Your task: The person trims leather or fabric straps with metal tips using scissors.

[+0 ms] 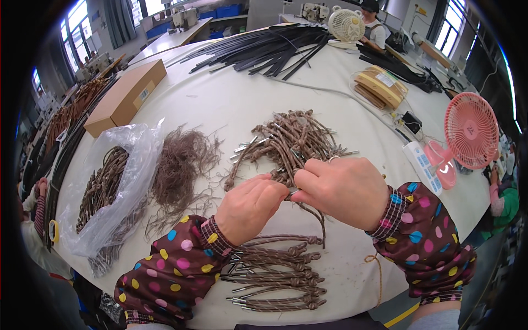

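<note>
Just in front of the loose pile, my left hand (250,208) and my right hand (342,190) meet, both closed in a pinch on a thin brown cord (323,223). Part of the cord hangs below my fingers; the rest is hidden by them. Beyond my hands lies a tangled pile of brown patterned cords (297,135), some with silvery metal tips. Nearer to me, several knotted cords (286,272) lie side by side, their knots to the right and metal tips to the left.
Left of the pile are brown loose threads (179,170), a clear plastic bag (140,165) of cords and a cardboard box (126,99). Black strips (258,52) lie at the back. On the right stand a pink fan (471,131) and a white power strip (421,168). A person (377,30) sits beyond.
</note>
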`<state>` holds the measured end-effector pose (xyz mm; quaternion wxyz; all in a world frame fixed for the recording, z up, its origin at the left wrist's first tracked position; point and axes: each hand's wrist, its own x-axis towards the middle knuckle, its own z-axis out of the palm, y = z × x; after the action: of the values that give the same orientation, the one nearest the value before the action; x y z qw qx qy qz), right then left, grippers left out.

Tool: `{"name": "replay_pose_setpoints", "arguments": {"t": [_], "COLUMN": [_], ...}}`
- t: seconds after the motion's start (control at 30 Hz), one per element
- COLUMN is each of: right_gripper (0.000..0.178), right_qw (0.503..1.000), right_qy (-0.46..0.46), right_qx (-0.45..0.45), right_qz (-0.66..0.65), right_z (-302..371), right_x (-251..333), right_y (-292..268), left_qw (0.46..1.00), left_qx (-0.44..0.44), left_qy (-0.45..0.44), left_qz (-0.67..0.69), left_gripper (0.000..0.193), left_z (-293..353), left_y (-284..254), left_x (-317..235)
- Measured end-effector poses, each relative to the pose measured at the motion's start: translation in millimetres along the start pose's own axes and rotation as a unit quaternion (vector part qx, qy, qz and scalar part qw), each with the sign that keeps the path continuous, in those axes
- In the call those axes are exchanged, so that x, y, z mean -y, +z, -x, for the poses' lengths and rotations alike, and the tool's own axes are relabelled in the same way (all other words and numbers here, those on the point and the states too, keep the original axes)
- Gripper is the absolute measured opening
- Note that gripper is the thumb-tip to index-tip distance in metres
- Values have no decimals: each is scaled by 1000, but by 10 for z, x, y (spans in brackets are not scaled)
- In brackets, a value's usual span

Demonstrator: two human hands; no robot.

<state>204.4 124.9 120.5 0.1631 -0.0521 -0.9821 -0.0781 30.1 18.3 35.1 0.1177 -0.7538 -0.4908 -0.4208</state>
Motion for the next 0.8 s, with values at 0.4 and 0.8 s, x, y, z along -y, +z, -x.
{"name": "replay_pose_setpoints", "arguments": {"t": [0.4,0.8], "right_gripper": [32,28], "right_qw": [950,790], "right_qy": [142,326], "right_qx": [-70,-93], "right_qz": [-270,-511], "right_z": [173,351], "right_x": [-42,35], "right_y": [252,661], "left_qw": [989,932], "left_qx": [3,198], "left_qy": [-148,-299], "left_qz": [30,53], "left_gripper": [14,14], "left_z": [13,52], "left_y": [11,-55], "left_x": [-91,73]}}
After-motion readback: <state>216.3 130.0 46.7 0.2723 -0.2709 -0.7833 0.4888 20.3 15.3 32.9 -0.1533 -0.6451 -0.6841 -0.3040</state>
